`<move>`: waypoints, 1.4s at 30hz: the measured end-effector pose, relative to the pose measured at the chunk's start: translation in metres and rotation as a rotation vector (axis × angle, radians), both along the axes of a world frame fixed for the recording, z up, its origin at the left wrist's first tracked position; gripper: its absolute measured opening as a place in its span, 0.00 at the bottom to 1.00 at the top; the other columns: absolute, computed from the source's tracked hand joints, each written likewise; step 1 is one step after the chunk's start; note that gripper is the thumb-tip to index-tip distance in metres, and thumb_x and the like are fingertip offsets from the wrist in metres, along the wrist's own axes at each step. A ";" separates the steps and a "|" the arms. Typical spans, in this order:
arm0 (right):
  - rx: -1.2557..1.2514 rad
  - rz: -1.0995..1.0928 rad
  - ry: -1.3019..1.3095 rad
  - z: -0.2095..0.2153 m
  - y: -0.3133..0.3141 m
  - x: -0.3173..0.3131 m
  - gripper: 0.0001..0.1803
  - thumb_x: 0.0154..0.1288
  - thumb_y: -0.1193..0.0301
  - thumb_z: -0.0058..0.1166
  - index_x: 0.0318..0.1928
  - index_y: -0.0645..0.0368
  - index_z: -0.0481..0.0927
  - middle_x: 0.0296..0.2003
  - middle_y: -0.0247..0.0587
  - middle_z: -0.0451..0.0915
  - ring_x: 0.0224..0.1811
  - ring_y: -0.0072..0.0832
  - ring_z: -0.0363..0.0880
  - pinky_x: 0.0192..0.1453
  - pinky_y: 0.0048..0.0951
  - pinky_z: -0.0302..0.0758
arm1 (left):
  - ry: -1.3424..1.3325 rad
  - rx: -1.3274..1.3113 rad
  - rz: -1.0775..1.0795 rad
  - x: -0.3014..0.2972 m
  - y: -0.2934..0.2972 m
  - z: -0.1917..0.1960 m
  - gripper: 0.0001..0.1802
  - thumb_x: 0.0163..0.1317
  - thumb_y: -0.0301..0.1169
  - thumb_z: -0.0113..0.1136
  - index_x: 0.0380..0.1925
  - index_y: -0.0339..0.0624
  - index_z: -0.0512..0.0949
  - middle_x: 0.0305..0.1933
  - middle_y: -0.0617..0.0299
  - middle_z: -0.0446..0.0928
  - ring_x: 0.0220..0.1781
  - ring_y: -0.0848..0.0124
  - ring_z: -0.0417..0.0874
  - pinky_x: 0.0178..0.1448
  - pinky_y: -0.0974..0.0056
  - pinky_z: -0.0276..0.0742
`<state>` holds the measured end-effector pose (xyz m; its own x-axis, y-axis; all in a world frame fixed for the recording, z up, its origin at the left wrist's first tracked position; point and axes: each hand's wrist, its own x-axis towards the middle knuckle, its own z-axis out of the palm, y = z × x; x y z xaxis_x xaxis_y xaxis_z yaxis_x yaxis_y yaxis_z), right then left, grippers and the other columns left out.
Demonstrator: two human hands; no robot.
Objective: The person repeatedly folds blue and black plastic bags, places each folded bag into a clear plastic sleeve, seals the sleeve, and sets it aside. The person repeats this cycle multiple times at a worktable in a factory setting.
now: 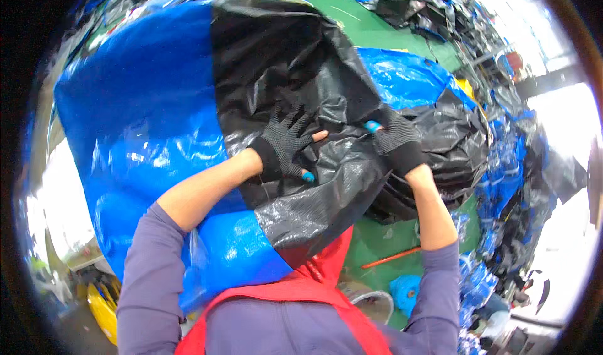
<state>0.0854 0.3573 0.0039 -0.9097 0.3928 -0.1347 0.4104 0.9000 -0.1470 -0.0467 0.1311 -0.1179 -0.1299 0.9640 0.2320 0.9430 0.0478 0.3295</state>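
Note:
A large plastic tarp sheet [157,103], blue on the left with a wide black section, spreads across the table in front of me. My left hand [286,142], in a dark grey knit glove with bare or blue-wrapped fingertips, lies flat on the black section with its fingers spread. At the right edge of that sheet my right hand [397,140], gloved the same way, has its blue-wrapped thumb on top and its other fingers curled over the edge, partly hidden. Creases run through the black material between my hands.
A bunched black and blue tarp pile [449,141] lies just right of my right hand. On the green surface [377,235] are an orange stick [391,257], a blue twine roll [406,290] and a clear tub [374,301]. Black and blue sheets [408,9] are heaped beyond.

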 end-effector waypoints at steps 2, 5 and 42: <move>0.144 -0.035 0.173 0.032 -0.015 -0.010 0.31 0.59 0.72 0.57 0.64 0.60 0.64 0.48 0.58 0.77 0.46 0.52 0.78 0.49 0.43 0.75 | 0.166 0.072 0.068 0.005 0.017 -0.026 0.58 0.38 0.71 0.60 0.71 0.64 0.55 0.75 0.42 0.46 0.75 0.36 0.40 0.69 0.26 0.33; 0.344 0.668 0.490 0.052 -0.050 -0.050 0.31 0.59 0.69 0.58 0.64 0.57 0.66 0.50 0.56 0.77 0.51 0.51 0.75 0.58 0.42 0.71 | 0.135 0.130 0.024 0.000 0.011 -0.037 0.56 0.40 0.67 0.61 0.71 0.62 0.55 0.75 0.43 0.48 0.74 0.35 0.44 0.66 0.26 0.44; 0.146 0.632 0.151 -0.100 -0.075 -0.219 0.44 0.64 0.38 0.38 0.73 0.50 0.52 0.75 0.49 0.37 0.77 0.47 0.31 0.77 0.46 0.32 | -0.203 0.114 -0.217 0.251 -0.067 -0.129 0.21 0.60 0.41 0.46 0.49 0.45 0.79 0.67 0.44 0.64 0.72 0.38 0.55 0.73 0.37 0.48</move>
<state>-0.1334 0.2820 -0.0963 -0.9758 -0.2173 0.0260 -0.2179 0.9758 -0.0196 0.2042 0.0639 -0.2466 0.0208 0.9436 0.3306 0.8416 -0.1950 0.5037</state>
